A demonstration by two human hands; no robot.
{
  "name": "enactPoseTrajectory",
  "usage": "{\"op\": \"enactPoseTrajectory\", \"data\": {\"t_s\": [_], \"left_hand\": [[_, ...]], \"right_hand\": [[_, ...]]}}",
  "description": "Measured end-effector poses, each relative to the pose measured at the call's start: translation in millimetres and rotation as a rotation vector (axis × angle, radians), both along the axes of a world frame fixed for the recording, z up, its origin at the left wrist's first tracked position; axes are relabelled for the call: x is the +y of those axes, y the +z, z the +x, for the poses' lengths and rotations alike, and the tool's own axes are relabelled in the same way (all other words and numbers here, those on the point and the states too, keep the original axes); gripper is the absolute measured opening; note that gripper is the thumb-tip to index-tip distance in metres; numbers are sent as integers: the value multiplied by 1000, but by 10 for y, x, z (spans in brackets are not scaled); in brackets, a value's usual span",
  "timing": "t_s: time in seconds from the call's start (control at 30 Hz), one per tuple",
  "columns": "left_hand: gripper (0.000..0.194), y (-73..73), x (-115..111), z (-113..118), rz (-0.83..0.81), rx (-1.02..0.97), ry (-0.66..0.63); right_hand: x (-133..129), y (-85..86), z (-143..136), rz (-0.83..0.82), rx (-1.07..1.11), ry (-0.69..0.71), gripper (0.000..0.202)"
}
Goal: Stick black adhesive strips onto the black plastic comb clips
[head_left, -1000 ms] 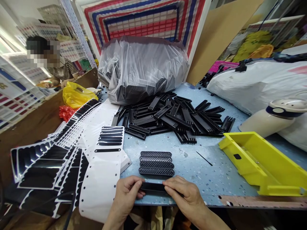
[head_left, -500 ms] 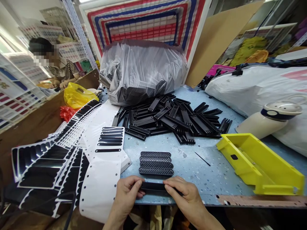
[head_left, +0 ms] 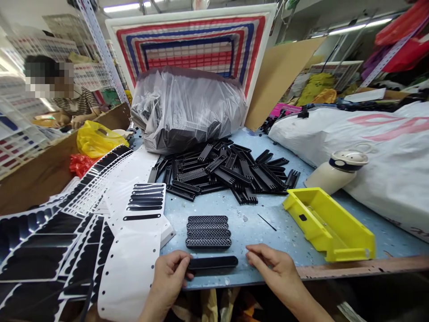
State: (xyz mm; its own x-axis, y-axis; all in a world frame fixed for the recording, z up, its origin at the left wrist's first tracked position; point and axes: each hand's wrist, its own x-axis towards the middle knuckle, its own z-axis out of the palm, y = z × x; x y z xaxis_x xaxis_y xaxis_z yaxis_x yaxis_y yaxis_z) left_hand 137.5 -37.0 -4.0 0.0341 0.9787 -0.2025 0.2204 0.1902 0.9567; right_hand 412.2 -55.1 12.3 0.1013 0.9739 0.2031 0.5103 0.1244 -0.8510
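My left hand (head_left: pixel 170 270) pinches the left end of a long black plastic bar (head_left: pixel 214 263) with rounded ends and a smooth dark top, just above the table's front edge. My right hand (head_left: pixel 273 264) is off to the right of the bar's other end, apart from it, with thumb and fingers loosely bent and nothing seen between them. Behind the bar, several black lattice-patterned bars (head_left: pixel 208 232) lie side by side in a neat block. Left of them is a white sheet with black strip stickers (head_left: pixel 144 201), one strip set apart from the others.
Loose black plastic parts (head_left: pixel 228 170) are heaped before a plastic-wrapped bundle (head_left: pixel 187 107). To the right are a yellow bin (head_left: pixel 331 223), a thin black stick (head_left: pixel 267 222), a cream bottle (head_left: pixel 335 172) and a white sack (head_left: pixel 378 138). Sticker sheets (head_left: pixel 36 241) cover the left. A person (head_left: pixel 73 105) sits far left.
My right hand has let go of the bar and moved away to the right, while my left hand still holds its left end. The camera view has turned rightward and tilted slightly up.
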Motion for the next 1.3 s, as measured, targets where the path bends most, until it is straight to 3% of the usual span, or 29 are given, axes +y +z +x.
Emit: {"op": "enactPoseTrajectory", "data": {"t_s": [0.13, 0.27, 0.4, 0.53, 0.6, 0.73, 0.87, 1.0, 1.1, 1.2, 1.3], "left_hand": [[27, 19, -28, -16, 348, 266, -44], [15, 81, -51, 46, 726, 502, -70], [15, 144, -44, 220, 915, 636, -216], [16, 141, -28, 439, 893, 687, -347], [16, 111, -25, 529, 866, 716, -397], [13, 74, -29, 576, 832, 769, -432], [15, 110, -25, 470, 780, 777, -442], [21, 126, -25, 443, 776, 760, -433], [17, 114, -43, 508, 791, 757, -432], [12, 110, -68, 568, 802, 757, -395], [12, 106, -80, 579, 804, 743, -382]], "right_hand": [[-34, 26, -103, -39, -62, 86, 17], [-57, 12, -255, -121, -128, 168, 26], [-7, -17, -52, -25, -200, 166, 23], [254, -60, 539, 119, -459, -33, 19], [415, -95, 786, 52, -677, -119, 21], [638, -182, 962, -16, -785, -124, 19], [750, -222, 949, -33, -801, -97, 25], [728, -154, 886, -5, -794, -80, 27], [522, -62, 681, 38, -712, -19, 28], [221, 25, 335, 118, -407, 132, 21], [-10, 86, -3, 186, -234, 246, 21]]}}
